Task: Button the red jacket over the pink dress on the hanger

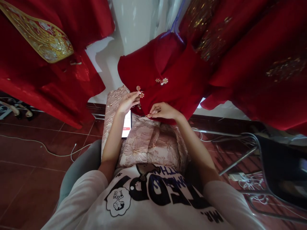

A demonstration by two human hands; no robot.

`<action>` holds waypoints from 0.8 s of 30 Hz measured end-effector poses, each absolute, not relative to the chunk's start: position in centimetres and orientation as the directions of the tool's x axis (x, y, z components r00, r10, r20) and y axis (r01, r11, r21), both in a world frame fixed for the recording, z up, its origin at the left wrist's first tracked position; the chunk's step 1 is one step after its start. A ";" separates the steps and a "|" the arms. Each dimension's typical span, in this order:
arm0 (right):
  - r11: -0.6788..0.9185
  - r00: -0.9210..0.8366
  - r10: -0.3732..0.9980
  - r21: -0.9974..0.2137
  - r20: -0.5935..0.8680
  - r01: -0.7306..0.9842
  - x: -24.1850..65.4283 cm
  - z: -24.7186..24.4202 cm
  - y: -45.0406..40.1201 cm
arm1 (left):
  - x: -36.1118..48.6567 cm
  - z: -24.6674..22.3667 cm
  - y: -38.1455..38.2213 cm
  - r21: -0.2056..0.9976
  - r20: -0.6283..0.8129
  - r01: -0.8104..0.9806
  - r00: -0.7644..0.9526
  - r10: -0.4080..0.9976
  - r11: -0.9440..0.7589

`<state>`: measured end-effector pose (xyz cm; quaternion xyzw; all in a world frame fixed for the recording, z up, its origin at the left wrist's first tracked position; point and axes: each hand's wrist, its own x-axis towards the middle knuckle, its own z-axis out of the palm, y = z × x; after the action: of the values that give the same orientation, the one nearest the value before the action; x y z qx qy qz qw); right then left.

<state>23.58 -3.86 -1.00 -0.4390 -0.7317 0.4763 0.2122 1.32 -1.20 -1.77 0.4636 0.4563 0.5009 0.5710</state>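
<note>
The garment (177, 91) hangs from a hanger (173, 29), lower edge over brocade (141, 135). Left hand (129, 101): partly closed, gripping the garment's left edge beside 1 flower clasp (142, 95). Right hand (164, 111): fingers curled, pinching 1 lower clasp (148, 116).

Single view, worn on the head: camera is looking out from above the person's own body, facing forward and steeply down. Shirt (153, 201) is filling the bottom edge, nearest the lens. Left hand (129, 101) and right hand (164, 111) are sitting near mid-frame, farther out. Jacket (177, 83) is hanging just beyond, wall (131, 25) standing behind it at top. Field is running wide, floor (19, 185) showing at both sides.
</note>
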 end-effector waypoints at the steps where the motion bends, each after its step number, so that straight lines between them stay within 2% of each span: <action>1: 0.163 -0.533 0.839 -0.884 -0.110 0.439 23.6 -0.9 -3.9 | 1.6 -1.8 -1.2 0.986 -0.056 -0.151 0.064 0.996 0.065; 4: 0.163 -0.558 0.821 -0.887 -0.121 0.432 23.5 -0.7 -4.1 | 2.4 -1.7 -1.3 0.991 -0.036 -0.132 -0.047 0.998 0.030; 8: 0.159 -0.590 0.793 -0.883 -0.152 0.442 23.7 -0.3 -4.3 | 3.3 -1.1 -1.8 1.000 -0.017 0.007 -0.147 0.989 0.018; 11: 0.154 -0.607 0.772 -0.872 -0.188 0.465 24.3 0.1 -4.3 | 3.6 -0.9 -2.0 0.989 0.026 0.143 0.021 0.999 -0.029; 14: 0.136 -0.640 0.719 -0.848 -0.272 0.513 25.1 0.9 -4.5 | 4.3 -0.4 -1.9 0.932 0.192 0.246 0.290 0.938 -0.267; 17: 0.163 -0.667 0.675 -0.816 -0.317 0.554 25.8 1.8 -4.7 | 5.4 1.0 -1.7 0.713 0.497 0.363 0.342 0.797 -0.600; 19: 0.191 -0.678 0.661 -0.801 -0.323 0.568 26.1 2.4 -4.9 | 6.1 2.3 -1.4 0.514 0.612 0.487 0.369 0.700 -0.706; 22: 0.218 -0.694 0.638 -0.786 -0.333 0.578 26.5 2.8 -5.0 | 6.7 4.3 -0.5 0.262 0.632 0.644 0.449 0.632 -0.719; 24: 0.243 -0.707 0.620 -0.773 -0.341 0.586 26.8 2.9 -4.9 | 6.8 5.3 0.2 0.134 0.606 0.680 0.519 0.603 -0.720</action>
<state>26.82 -4.86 2.89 -0.3826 -0.7880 0.4821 0.0179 6.77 0.16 5.32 0.8695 0.3691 0.3228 -0.0598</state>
